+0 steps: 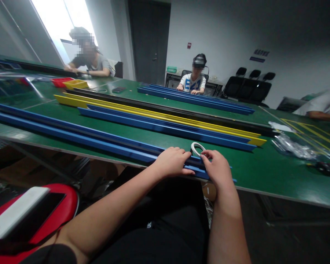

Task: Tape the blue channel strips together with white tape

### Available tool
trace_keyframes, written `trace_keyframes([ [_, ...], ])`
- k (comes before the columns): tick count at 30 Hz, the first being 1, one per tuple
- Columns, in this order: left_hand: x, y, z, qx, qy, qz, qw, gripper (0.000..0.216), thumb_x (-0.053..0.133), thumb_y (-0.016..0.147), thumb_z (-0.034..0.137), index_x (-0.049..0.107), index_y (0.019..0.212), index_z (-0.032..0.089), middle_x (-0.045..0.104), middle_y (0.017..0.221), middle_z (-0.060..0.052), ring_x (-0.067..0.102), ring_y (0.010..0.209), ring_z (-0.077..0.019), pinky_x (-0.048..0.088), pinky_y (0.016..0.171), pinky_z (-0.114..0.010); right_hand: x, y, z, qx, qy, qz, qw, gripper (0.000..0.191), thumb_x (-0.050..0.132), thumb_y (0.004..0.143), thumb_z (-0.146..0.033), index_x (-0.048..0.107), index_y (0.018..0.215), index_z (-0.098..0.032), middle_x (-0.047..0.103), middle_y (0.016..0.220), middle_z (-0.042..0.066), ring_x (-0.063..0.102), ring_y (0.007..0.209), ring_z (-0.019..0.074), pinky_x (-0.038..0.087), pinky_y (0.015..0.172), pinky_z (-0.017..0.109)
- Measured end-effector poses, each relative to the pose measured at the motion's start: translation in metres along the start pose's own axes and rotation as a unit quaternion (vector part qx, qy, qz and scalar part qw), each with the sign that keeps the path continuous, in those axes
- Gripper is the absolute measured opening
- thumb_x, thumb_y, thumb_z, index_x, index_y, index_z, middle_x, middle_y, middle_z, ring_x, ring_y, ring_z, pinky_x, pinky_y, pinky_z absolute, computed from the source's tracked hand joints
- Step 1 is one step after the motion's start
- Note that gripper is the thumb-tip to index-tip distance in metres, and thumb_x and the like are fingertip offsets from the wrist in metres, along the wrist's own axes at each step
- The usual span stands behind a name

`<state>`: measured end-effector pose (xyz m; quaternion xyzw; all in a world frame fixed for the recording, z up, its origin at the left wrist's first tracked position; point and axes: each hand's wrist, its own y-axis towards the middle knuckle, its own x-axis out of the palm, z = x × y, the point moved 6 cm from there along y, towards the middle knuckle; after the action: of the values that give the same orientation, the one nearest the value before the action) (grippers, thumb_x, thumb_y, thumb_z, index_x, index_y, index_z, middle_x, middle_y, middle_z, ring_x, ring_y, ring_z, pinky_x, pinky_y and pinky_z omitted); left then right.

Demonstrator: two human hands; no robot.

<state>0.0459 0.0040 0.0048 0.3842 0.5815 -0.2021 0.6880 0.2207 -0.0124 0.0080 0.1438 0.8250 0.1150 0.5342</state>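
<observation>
Left hand (172,161) flat, unclenched, pressing blue rail (71,136) end at green table (264,172) edge; right hand (217,169) pinching white tape roll (197,147).

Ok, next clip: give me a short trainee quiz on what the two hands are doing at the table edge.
1. True or false: the left hand lies on top of the nearest blue rail.
2. What sits right at the fingers of the right hand? A) a white tape roll B) a phone C) a red bin
3. Fill in: the tabletop under the rails is ___ in colour.

Key: 1 true; 2 A; 3 green.
</observation>
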Motion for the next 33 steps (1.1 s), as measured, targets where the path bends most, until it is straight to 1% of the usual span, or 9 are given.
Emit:
trace_keyframes([
  [2,0.0,0.0,0.0,0.0,-0.003,-0.001,1.0,0.066,0.049,0.081,0.077,0.06,0.114,0.021,0.069,0.098,-0.01,0.064,0.094,-0.0286,0.045,0.082,-0.038,-0.008,-0.003,-0.008,-0.025,0.01,0.013,1.0,0.022,0.056,0.09,-0.039,0.069,0.088,-0.022,0.068,0.09,0.004,0.058,0.087,0.0195,0.038,0.078,0.029],
  [3,0.0,0.0,0.0,0.0,-0.005,-0.001,1.0,0.066,0.05,0.081,0.077,0.06,0.115,0.021,0.069,0.098,-0.01,0.064,0.095,-0.0286,0.046,0.082,-0.038,-0.011,-0.004,-0.013,-0.039,0.018,0.002,0.999,0.023,0.055,0.091,-0.04,0.069,0.087,-0.021,0.068,0.088,0.004,0.058,0.085,0.0189,0.038,0.077,0.028],
  [5,0.0,0.0,0.001,0.0,-0.006,0.0,1.0,0.066,0.051,0.081,0.076,0.059,0.117,0.022,0.069,0.098,-0.01,0.064,0.096,-0.0287,0.046,0.083,-0.038,-0.011,-0.008,-0.023,-0.065,0.042,-0.049,0.996,0.028,0.05,0.094,-0.041,0.069,0.088,-0.022,0.069,0.088,0.004,0.059,0.082,0.0174,0.037,0.073,0.027],
  [7,-0.001,0.0,0.001,-0.002,-0.005,0.003,1.0,0.065,0.053,0.08,0.075,0.059,0.118,0.022,0.069,0.099,-0.009,0.064,0.096,-0.0286,0.046,0.082,-0.038,-0.004,-0.012,-0.03,-0.075,0.056,-0.127,0.987,0.033,0.045,0.096,-0.042,0.069,0.086,-0.022,0.07,0.087,0.003,0.059,0.078,0.0164,0.036,0.069,0.026],
  [10,-0.002,-0.001,0.002,-0.002,0.0,0.004,1.0,0.062,0.055,0.08,0.073,0.06,0.115,0.022,0.069,0.097,-0.009,0.065,0.094,-0.0281,0.046,0.08,-0.038,0.011,-0.018,-0.03,-0.051,0.049,-0.23,0.971,0.041,0.04,0.097,-0.045,0.069,0.08,-0.021,0.071,0.081,0.004,0.059,0.072,0.0163,0.034,0.064,0.027],
  [12,-0.002,0.0,0.002,0.003,0.003,0.004,1.0,0.061,0.055,0.08,0.073,0.06,0.112,0.021,0.068,0.096,-0.008,0.065,0.093,-0.0282,0.045,0.079,-0.038,0.017,-0.02,-0.027,-0.038,0.038,-0.259,0.964,0.045,0.038,0.097,-0.046,0.069,0.078,-0.02,0.071,0.079,0.005,0.058,0.069,0.0163,0.033,0.062,0.027],
  [20,0.0,0.0,0.001,0.007,0.005,0.008,1.0,0.062,0.055,0.08,0.073,0.059,0.115,0.022,0.068,0.097,-0.008,0.064,0.093,-0.0289,0.045,0.079,-0.038,0.018,-0.021,-0.026,-0.023,0.003,-0.273,0.962,0.05,0.034,0.098,-0.047,0.068,0.073,-0.02,0.068,0.07,0.004,0.053,0.062,0.0147,0.028,0.058,0.027],
  [24,-0.001,-0.001,0.001,0.006,0.006,0.006,1.0,0.061,0.054,0.081,0.073,0.059,0.115,0.022,0.068,0.096,-0.008,0.064,0.093,-0.0289,0.045,0.079,-0.039,0.019,-0.021,-0.027,-0.014,-0.011,-0.284,0.959,0.051,0.034,0.099,-0.046,0.07,0.075,-0.019,0.069,0.072,0.005,0.054,0.064,0.0147,0.029,0.059,0.027],
  [33,-0.003,0.0,0.002,0.005,0.0,-0.005,1.0,0.063,0.053,0.081,0.074,0.059,0.115,0.021,0.068,0.097,-0.009,0.064,0.094,-0.0285,0.045,0.08,-0.038,0.016,-0.02,-0.027,-0.008,-0.041,-0.265,0.963,0.051,0.033,0.099,-0.045,0.071,0.078,-0.019,0.072,0.082,0.008,0.06,0.071,0.0166,0.032,0.062,0.027],
])
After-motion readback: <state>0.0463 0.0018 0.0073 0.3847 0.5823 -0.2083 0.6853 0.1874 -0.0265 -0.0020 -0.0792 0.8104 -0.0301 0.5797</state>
